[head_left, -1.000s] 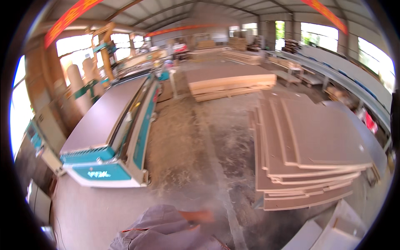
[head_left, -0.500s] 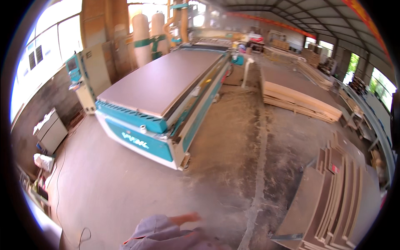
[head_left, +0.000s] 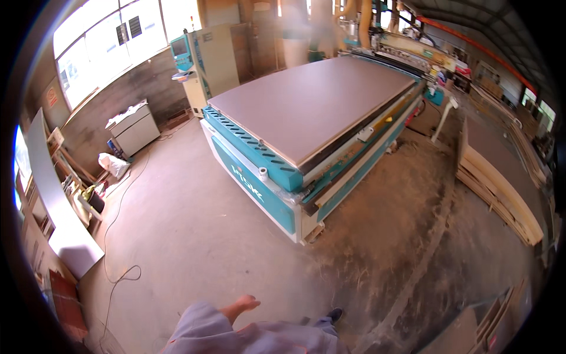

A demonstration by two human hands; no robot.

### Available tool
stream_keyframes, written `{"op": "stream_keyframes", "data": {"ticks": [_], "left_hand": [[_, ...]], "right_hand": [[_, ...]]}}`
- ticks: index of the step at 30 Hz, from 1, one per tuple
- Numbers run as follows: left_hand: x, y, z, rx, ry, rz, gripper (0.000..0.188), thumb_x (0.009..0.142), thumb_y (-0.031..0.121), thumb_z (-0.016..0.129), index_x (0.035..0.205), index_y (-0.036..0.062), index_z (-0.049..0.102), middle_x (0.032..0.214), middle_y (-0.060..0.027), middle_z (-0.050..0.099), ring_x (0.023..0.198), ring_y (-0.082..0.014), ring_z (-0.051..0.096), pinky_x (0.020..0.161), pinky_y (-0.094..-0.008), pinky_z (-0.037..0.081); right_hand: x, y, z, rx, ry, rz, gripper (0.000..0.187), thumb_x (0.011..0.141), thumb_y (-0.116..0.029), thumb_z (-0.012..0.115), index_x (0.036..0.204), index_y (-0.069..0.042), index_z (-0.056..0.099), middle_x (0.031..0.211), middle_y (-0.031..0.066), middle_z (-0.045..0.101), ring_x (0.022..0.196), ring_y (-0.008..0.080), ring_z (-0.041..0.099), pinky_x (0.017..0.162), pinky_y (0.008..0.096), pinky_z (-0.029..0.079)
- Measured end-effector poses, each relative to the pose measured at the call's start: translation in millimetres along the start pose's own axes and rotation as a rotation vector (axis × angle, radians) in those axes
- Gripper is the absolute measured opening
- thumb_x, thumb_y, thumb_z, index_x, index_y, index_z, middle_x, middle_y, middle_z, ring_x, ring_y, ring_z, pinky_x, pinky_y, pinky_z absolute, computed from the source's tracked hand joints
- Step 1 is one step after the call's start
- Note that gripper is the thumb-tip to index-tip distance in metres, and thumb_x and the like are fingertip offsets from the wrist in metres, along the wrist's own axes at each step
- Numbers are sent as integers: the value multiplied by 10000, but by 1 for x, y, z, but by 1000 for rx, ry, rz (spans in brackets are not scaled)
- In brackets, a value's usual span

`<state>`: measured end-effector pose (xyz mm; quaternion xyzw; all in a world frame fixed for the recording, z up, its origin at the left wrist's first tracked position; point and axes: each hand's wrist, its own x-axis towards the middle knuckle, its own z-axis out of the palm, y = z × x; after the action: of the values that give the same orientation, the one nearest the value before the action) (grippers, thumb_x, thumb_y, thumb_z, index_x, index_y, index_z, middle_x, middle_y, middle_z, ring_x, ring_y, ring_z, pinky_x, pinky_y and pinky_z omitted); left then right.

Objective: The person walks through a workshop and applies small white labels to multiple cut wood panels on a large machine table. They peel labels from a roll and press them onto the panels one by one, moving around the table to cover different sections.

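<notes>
1. The left hand (head_left: 248, 302) reaches out from a grey sleeve (head_left: 197, 324) at the lower edge, held above the floor (head_left: 183, 242) and apart from everything around it. Its fingers look drawn together, but it is too small to tell how far they are bent or whether they grip anything.
2. The right hand is out of view, so its state cannot be told.
3. Nearest to the left hand stands a long teal and white machine (head_left: 253, 189), ahead of the person, its near corner well apart from the fingers.
4. A large brown panel (head_left: 312, 109) lies flat on top of the machine, covering most of its bed.
5. Just beyond the machine's left side stands a beige control cabinet (head_left: 217, 62) with a teal-framed screen (head_left: 180, 46).
6. Farther left, near the wall, are a low grey cabinet (head_left: 137, 131) and a white bag (head_left: 113, 167).
7. A long pale board (head_left: 62, 218) leans at the left, and a thin cable runs along the floor near it.
8. On the right lies a stack of boards (head_left: 501, 197); more panels (head_left: 463, 333) show at the lower right.
9. A dark shoe (head_left: 335, 314) shows near the lower edge.
</notes>
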<state>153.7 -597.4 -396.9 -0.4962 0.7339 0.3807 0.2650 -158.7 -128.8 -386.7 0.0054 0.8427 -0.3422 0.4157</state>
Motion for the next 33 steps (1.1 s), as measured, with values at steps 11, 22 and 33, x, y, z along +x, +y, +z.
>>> {"op": "stream_keyframes", "data": {"ticks": [11, 22, 33], "left_hand": [[156, 145, -224, -384, 567, 318, 457, 868, 335, 655, 1198, 19, 634, 1159, -216, 654, 1075, -311, 630, 926, -410, 494], [419, 157, -379, 85, 760, 248, 529, 864, 336, 606, 1253, -19, 558, 1258, -250, 564, 1189, -367, 524, 1032, -470, 390], [359, 504, -321, 11, 176, 968, 489, 859, 274, 618, 1245, -20, 558, 1220, -214, 582, 1136, -323, 549, 990, -440, 422]], "right_hand": [[201, 82, -132, 74, 199, -637, 61, 811, -94, 645, 839, -41, 659, 727, 30, 628, 655, 186, 601, 570, 361, 485], [79, -36, 19, -382, 185, -394, 230, 873, -291, 607, 932, -76, 663, 1009, 97, 657, 904, 295, 630, 772, 423, 479], [105, -292, -15, -365, 161, -108, 289, 873, -333, 556, 985, -83, 649, 996, 149, 659, 898, 358, 622, 771, 488, 484]]}}
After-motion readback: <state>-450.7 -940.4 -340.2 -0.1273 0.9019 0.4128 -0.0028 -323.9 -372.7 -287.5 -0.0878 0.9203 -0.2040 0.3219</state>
